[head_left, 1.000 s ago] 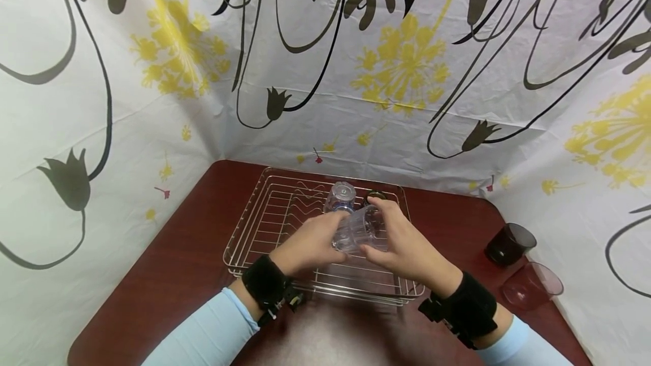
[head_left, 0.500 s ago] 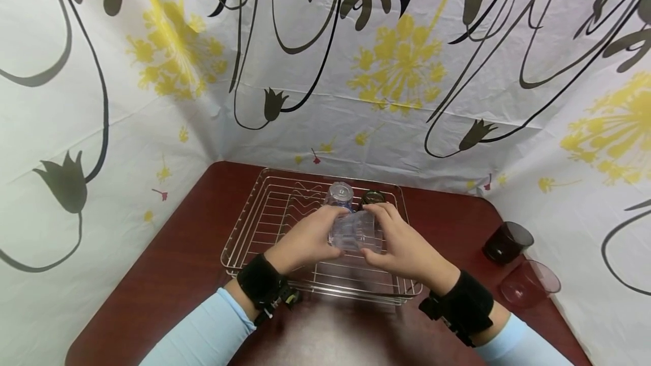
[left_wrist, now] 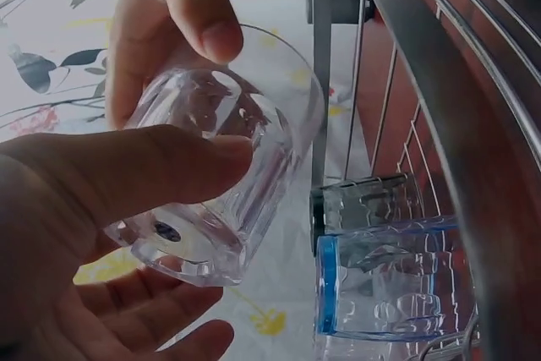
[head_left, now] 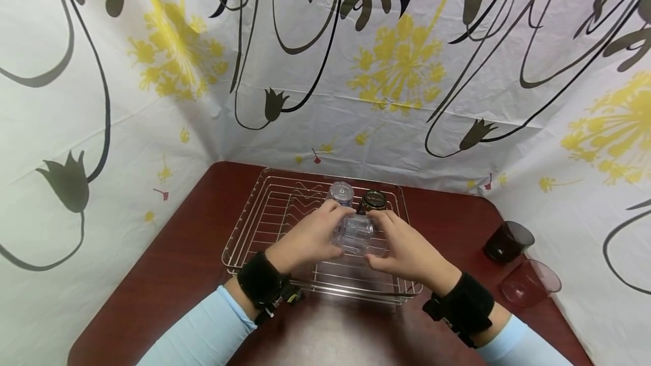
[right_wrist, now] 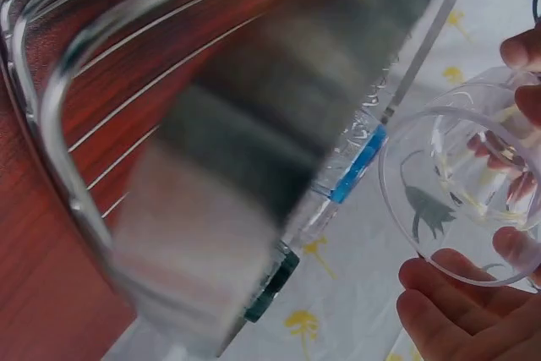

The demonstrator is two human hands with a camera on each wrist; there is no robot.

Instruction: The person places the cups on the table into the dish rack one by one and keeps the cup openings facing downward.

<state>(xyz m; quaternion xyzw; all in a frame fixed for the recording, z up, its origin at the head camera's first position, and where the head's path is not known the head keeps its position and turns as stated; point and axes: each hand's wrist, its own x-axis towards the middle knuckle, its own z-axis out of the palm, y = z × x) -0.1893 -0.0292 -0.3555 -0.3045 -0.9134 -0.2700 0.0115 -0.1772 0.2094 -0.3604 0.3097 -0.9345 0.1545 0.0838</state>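
Observation:
Above the wire dish rack [head_left: 264,219], a clear drinking glass [head_left: 356,233] lies on its side between both hands. My left hand [head_left: 310,236] grips it toward the base, with the thumb [left_wrist: 203,162] across its faceted wall in the left wrist view. My right hand [head_left: 407,244] holds the mouth end. Its thumb [left_wrist: 220,40] presses near the rim, and the open mouth [right_wrist: 448,175] shows in the right wrist view. Behind the hands, a clear glass with a blue band [left_wrist: 389,285] and a dark glass [head_left: 374,200] stand upside down in the rack.
At the right edge of the brown table [head_left: 168,275] stand a dark tumbler [head_left: 508,242] and a reddish transparent tumbler [head_left: 530,284], both tilted-looking in this wide view. A patterned white sheet [head_left: 325,72] surrounds the table. The rack's metal rim lies close beneath both wrists.
The clear glass has turned between the hands, from slanting upward at the right to nearly level. The right hand has lowered slightly, showing more of the dark glass in the rack.

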